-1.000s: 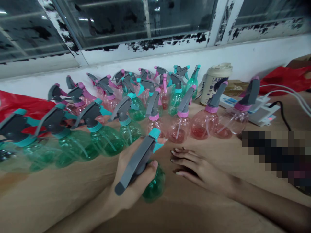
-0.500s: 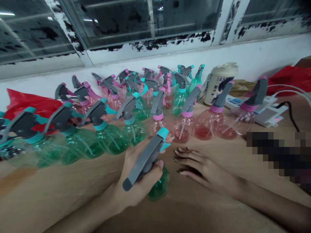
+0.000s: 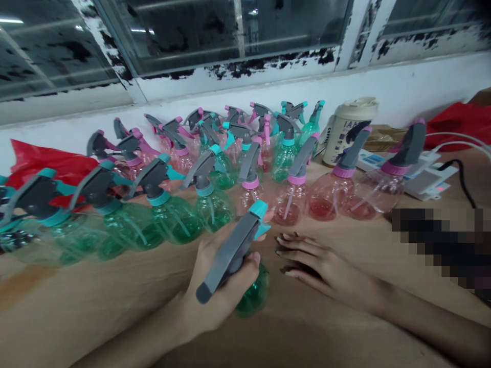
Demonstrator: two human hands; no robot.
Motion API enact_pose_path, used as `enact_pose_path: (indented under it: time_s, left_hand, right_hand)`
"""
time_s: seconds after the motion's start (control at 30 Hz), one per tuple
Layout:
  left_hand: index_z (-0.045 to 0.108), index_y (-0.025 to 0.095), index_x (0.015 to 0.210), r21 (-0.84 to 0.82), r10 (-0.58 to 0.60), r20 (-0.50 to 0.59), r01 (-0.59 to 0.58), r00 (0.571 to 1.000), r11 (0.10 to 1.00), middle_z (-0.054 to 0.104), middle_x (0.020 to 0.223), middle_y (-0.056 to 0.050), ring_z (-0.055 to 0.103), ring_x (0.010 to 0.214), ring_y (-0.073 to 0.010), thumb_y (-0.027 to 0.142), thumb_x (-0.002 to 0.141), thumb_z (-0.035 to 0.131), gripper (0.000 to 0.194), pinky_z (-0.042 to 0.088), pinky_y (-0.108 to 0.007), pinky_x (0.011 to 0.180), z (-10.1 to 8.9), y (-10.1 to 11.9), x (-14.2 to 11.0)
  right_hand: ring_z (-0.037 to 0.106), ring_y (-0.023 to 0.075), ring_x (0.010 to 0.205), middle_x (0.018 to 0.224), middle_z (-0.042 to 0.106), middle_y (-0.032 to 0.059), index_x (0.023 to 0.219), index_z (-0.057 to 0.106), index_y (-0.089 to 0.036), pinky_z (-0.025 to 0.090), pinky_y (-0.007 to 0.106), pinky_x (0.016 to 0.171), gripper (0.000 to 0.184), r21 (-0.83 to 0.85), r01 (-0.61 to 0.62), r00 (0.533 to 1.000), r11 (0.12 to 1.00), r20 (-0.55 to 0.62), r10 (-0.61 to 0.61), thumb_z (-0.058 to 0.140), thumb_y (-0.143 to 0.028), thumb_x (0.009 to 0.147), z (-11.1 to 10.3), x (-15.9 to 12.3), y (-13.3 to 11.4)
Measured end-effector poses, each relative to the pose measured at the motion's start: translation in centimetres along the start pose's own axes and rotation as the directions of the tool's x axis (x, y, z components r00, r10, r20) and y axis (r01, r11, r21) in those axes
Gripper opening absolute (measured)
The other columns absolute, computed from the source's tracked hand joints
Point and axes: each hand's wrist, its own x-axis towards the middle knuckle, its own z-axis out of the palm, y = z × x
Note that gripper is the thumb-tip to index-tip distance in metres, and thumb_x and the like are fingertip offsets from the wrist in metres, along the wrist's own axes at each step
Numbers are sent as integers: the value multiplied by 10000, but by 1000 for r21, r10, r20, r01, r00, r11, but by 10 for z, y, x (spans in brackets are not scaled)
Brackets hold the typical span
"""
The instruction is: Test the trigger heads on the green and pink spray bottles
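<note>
My left hand (image 3: pixel 215 286) is wrapped round the neck of a green spray bottle (image 3: pixel 253 294) with a grey trigger head and teal nozzle (image 3: pixel 233 248); the bottle stands on the brown table (image 3: pixel 95 312). My right hand (image 3: pixel 318 266) lies flat on the table just right of it, fingers stretched out and holding nothing. Behind both hands stand rows of green spray bottles (image 3: pixel 172 217) and pink spray bottles (image 3: pixel 326 191).
A cream cup with a lid (image 3: pixel 347 130) stands at the back right beside a white power strip (image 3: pixel 422 179) with cables. Red plastic bags (image 3: pixel 42 161) lie at far left and far right. A pixelated patch (image 3: pixel 441 245) covers something at right. A white wall and windows run behind.
The view has shifted slightly; the green bottle and my left hand sit a little further right in the frame. My right hand has stayed flat on the table.
</note>
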Motion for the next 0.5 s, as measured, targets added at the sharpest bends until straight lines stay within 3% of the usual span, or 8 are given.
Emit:
enact_pose_path:
  time_s: [0.2,0.4,0.5]
  left_hand:
    - [517,251,814,-54,-32,89,37,996,998,522,592,50,504,500,-141,184,737,495,105,469,-268,536,-5,1,3]
    - [548,244,857,-42,20,103,-16,995,999,620,802,13,556,595,-146,191,753,473,139,470,-288,609,-8,0,4]
    - [551,248,842,-26,20,99,-18,995,999,616,777,12,534,566,-145,207,756,469,126,466,-292,589,-7,0,5]
  right_hand:
    - [404,192,1283,1326,531,18,1266,510,-263,350,416,1072,369,-12,18,1000,1000,-4,-18,476,-363,912,1,0,0]
    - [388,191,1292,1330,529,24,1246,530,-246,337,415,1078,358,-12,-10,1000,1000,5,10,470,-370,915,0,0,-1]
    - [380,185,1298,1342,517,17,1243,532,-248,327,409,1085,354,-10,-14,1000,1000,22,14,461,-372,919,0,0,-2]
